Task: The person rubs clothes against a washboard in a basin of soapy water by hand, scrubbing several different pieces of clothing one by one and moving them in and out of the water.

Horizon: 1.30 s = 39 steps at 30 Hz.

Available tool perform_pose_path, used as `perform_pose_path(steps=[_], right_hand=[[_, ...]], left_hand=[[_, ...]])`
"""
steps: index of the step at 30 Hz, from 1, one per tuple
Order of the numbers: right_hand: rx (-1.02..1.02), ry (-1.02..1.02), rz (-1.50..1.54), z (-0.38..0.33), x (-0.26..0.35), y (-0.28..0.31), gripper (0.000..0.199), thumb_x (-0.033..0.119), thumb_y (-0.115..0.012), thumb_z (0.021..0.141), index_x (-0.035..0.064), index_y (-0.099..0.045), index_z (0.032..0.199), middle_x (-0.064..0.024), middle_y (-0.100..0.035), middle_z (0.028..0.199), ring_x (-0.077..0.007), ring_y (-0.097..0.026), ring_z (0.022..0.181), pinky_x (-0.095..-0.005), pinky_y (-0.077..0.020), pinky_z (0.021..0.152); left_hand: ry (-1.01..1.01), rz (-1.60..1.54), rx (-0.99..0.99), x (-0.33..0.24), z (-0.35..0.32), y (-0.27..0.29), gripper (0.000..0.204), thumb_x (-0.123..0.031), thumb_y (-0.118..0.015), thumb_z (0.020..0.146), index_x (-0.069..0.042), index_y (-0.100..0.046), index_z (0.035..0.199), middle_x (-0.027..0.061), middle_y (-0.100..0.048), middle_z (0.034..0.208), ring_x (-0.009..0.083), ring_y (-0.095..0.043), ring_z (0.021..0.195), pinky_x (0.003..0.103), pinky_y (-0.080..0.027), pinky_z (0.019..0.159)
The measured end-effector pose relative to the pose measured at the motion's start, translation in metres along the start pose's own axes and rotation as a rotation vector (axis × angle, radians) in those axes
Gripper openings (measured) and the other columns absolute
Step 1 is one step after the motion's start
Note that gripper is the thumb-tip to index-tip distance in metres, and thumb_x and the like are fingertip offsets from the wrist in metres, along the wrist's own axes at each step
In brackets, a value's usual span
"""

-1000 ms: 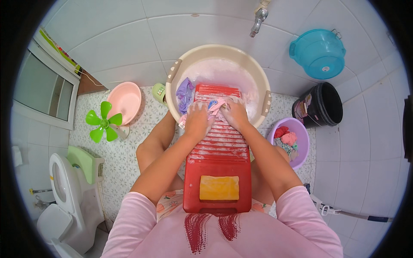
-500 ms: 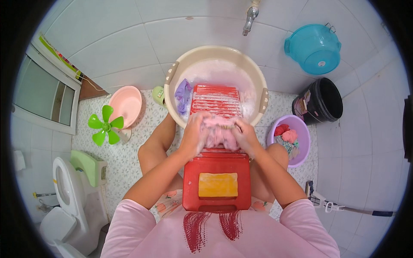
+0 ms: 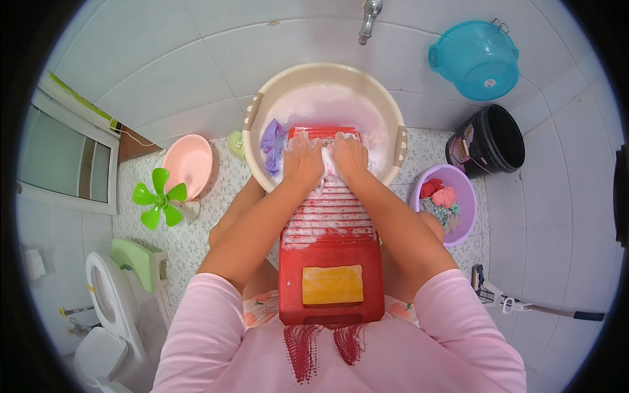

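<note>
A red ribbed washboard [image 3: 327, 252] leans from my lap into a beige basin [image 3: 391, 108] of suds. My left hand [image 3: 303, 159] and my right hand [image 3: 349, 157] are side by side near the board's far end, closed and pressing down on a soapy pink cloth [image 3: 327, 171]. Most of that cloth is hidden beneath the hands and foam. Lather coats my fingers and the ridges. In the near recess of the washboard lies a yellow soap bar [image 3: 332, 284]. A purple cloth [image 3: 272, 144] floats at the basin's left side.
To the right stand a purple tub [image 3: 466, 226] of clothes and a black bucket [image 3: 466, 147]; a blue basin [image 3: 478, 62] hangs on the wall. Left are a pink basin [image 3: 189, 164], a green-bladed fan [image 3: 160, 198] and a toilet [image 3: 108, 288]. A tap [image 3: 369, 23] juts from the wall ahead.
Both hands have moved away from me along the washboard with the pink cloth, from its middle to its far end. My arms are straighter, and foam-covered ridges now show behind the hands.
</note>
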State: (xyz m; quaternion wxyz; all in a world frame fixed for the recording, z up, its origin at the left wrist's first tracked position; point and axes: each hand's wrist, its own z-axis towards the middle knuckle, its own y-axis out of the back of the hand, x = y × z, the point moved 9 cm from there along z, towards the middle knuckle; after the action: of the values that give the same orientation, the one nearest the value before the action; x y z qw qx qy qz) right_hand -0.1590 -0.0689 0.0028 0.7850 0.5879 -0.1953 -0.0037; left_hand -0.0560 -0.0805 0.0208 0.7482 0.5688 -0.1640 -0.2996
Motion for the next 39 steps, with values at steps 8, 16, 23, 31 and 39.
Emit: perform_pose_path(steps=[8,16,23,31,39], right_hand=[[0.196,0.140,0.223,-0.095,0.018,0.041,0.019,0.023,-0.058,0.080,0.0078,-0.060,0.092,-0.0150,-0.065,0.082,-0.0304,-0.065,0.076,-0.0436,-0.0513,0.066],[0.040,0.046,0.029,-0.067,0.010,0.020,0.016,0.015,-0.049,0.084,0.0068,-0.063,0.088,-0.0140,-0.065,0.071,-0.0301,-0.066,0.066,-0.0446,-0.0520,0.059],[0.023,0.021,0.021,-0.003,0.003,-0.005,0.015,0.012,-0.046,0.086,0.0043,-0.058,0.087,-0.0191,-0.065,0.076,-0.0346,-0.066,0.070,-0.0469,-0.0517,0.061],[-0.104,0.294,0.153,-0.116,0.028,0.071,0.014,0.015,-0.053,0.083,0.0084,-0.055,0.096,-0.0104,-0.061,0.073,-0.0283,-0.064,0.066,-0.0424,-0.0505,0.058],[0.063,0.076,-0.039,-0.061,0.006,0.019,0.015,0.015,-0.048,0.086,0.0068,-0.057,0.095,-0.0136,-0.065,0.079,-0.0307,-0.066,0.072,-0.0440,-0.0520,0.060]], left_hand=[[-0.246,-0.273,0.242,-0.034,-0.072,0.054,0.025,-0.013,-0.058,0.076,-0.003,-0.050,0.097,0.0160,-0.051,0.092,0.0331,-0.059,0.082,0.044,-0.051,0.064],[-0.139,-0.198,0.333,-0.036,-0.043,0.019,0.028,-0.010,-0.054,0.077,-0.002,-0.048,0.103,0.0199,-0.053,0.095,0.0358,-0.062,0.077,0.044,-0.052,0.064],[0.021,-0.134,0.075,0.004,0.006,-0.013,0.033,-0.009,-0.051,0.080,-0.001,-0.046,0.111,0.0240,-0.053,0.102,0.0387,-0.063,0.084,0.047,-0.052,0.068],[-0.167,-0.307,0.328,-0.041,-0.081,0.060,0.042,-0.011,-0.061,0.075,-0.003,-0.046,0.113,0.0215,-0.050,0.105,0.0386,-0.059,0.089,0.047,-0.051,0.069],[-0.055,-0.264,0.301,-0.035,-0.035,0.020,0.046,-0.016,-0.063,0.074,-0.006,-0.046,0.115,0.0220,-0.050,0.108,0.0411,-0.061,0.085,0.049,-0.051,0.070]])
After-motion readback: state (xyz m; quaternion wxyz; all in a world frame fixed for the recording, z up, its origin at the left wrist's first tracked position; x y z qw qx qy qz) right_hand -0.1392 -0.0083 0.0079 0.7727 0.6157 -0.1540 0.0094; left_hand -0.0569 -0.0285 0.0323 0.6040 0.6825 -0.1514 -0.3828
